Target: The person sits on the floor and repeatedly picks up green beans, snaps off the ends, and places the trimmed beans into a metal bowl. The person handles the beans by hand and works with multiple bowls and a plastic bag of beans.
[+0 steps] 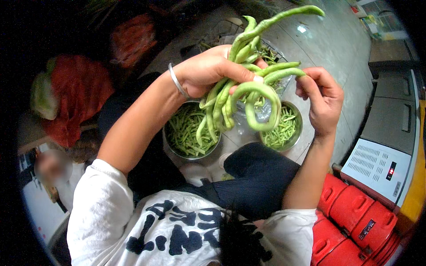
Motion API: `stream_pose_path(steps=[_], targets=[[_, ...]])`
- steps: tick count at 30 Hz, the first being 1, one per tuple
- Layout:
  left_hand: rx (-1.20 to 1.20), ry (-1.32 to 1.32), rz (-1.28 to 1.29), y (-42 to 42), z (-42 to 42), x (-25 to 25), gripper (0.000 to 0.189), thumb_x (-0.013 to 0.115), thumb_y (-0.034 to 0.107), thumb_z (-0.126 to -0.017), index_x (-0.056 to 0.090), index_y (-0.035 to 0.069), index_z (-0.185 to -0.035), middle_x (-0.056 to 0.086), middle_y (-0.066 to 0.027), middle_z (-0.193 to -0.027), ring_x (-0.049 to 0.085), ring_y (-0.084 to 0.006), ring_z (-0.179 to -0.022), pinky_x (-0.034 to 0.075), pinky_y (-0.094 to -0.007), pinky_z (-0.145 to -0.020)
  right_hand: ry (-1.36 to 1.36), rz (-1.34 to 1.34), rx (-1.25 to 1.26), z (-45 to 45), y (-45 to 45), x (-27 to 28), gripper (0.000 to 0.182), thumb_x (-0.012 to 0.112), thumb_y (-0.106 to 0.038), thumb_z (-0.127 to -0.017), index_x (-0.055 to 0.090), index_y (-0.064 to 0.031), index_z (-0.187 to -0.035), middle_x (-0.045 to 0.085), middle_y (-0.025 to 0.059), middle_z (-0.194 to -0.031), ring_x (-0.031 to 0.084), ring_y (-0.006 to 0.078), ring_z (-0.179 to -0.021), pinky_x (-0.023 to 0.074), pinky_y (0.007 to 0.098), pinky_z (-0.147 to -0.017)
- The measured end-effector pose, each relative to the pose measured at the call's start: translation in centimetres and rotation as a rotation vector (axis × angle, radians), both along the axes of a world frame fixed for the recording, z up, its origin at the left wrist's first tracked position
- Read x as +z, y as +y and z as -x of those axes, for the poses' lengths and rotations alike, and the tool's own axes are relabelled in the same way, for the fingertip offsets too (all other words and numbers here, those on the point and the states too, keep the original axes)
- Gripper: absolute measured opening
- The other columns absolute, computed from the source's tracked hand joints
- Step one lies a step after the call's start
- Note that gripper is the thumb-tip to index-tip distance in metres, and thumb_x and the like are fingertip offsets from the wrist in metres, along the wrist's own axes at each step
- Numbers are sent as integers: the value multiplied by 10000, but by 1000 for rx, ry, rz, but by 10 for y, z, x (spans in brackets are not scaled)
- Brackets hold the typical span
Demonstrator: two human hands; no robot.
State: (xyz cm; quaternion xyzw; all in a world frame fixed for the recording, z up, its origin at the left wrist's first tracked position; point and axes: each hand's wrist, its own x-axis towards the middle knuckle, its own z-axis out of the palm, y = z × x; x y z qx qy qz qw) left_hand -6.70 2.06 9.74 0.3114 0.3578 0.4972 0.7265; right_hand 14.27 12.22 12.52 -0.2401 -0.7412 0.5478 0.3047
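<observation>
My left hand grips a bunch of long green beans, some curled into loops below the thumb. To its right, my right hand pinches the tip of one green bean between thumb and fingertips; the bean's other end runs into the bunch. Below the hands stand two round metal bowls on the floor. The left bowl holds many short green bean pieces. More pieces lie in the right bowl, partly behind the looped beans.
Behind the bunch is a wire basket with dark scraps and clear plastic. Red containers and a white vented appliance panel stand at the right. Red bags lie at the left. Another person is at the far left edge.
</observation>
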Motion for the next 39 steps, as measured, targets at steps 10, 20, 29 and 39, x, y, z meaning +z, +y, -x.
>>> stream_pose_path(steps=[10,20,29,39], targets=[[246,-3,46,3,-1,10,239,672,139,-793,586,16,-979,616,1,-767,526,-27,-554,453,-168,-523,177,261,-301,9,23,-19,158,598,-125,-863,615,1,-958,595,20,-691,499,61,-589,358,189,-484],[642,-23,41,13,-7,-13,215,660,93,-802,613,-8,-986,631,-37,-791,594,-95,-630,514,-241,-569,-316,-101,-167,47,-34,-27,176,659,-178,-825,675,-3,-843,646,49,-716,538,69,-601,428,231,-554],[717,293,-118,14,-7,-3,262,721,85,-749,581,-6,-950,635,-43,-808,578,-108,-627,488,-246,-562,-208,26,-398,33,-15,-32,183,531,-179,-916,582,-7,-881,661,66,-732,563,98,-553,433,241,-509],[613,375,-133,11,-10,-3,294,749,128,-727,585,4,-937,605,-24,-734,547,-91,-564,456,-228,-521,-474,-601,-454,39,-26,-34,110,624,-94,-792,566,-3,-811,610,137,-657,607,284,-575,477,365,-539]])
